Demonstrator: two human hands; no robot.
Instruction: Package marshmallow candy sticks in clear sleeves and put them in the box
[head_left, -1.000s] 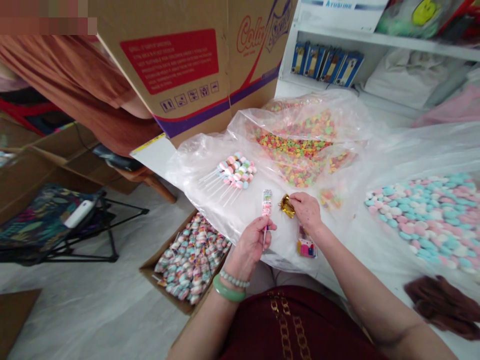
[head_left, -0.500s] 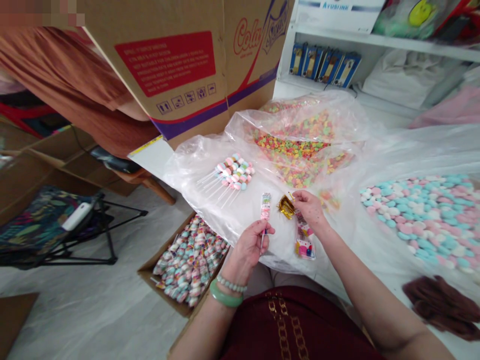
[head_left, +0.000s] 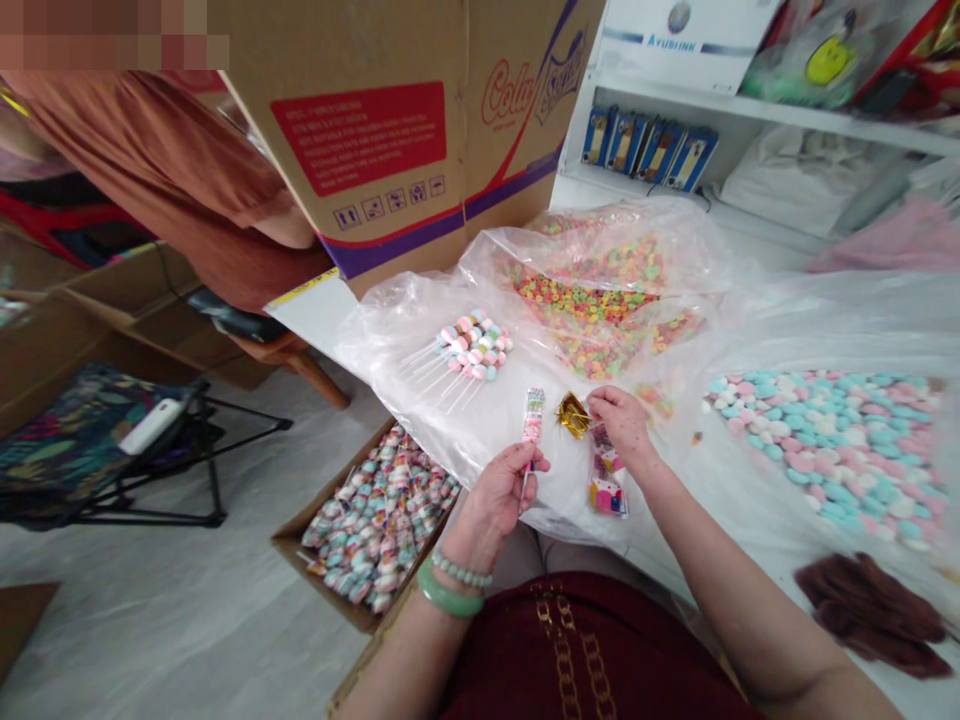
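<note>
My left hand point(head_left: 504, 482) is closed round the stick of a bagged candy skewer point(head_left: 533, 418), which stands upright with its clear wrapper above my fingers. Just right of it lies a small bundle of gold twist ties point(head_left: 573, 415). At the bundle's right edge the fingertips of my right hand point(head_left: 619, 424) are pinched together, apparently on one gold tie. Below that hand lies a stack of printed plastic bags point(head_left: 607, 490), partly hidden by it. Several unwrapped marshmallow skewers point(head_left: 474, 345) lie on the plastic sheet farther left.
A carton of wrapped skewers point(head_left: 375, 520) stands low on the left. Ring-shaped candies point(head_left: 592, 300) and pastel marshmallows point(head_left: 832, 440) lie in clear plastic on the table. Brown gloves point(head_left: 874, 610) rest at the right. A tall cardboard box point(head_left: 390, 130) stands behind, beside another person point(head_left: 172, 170).
The view has shifted slightly. My right hand's fingertips have drawn down and closer to the gold ties. My left hand still holds the bagged skewer in much the same place.
</note>
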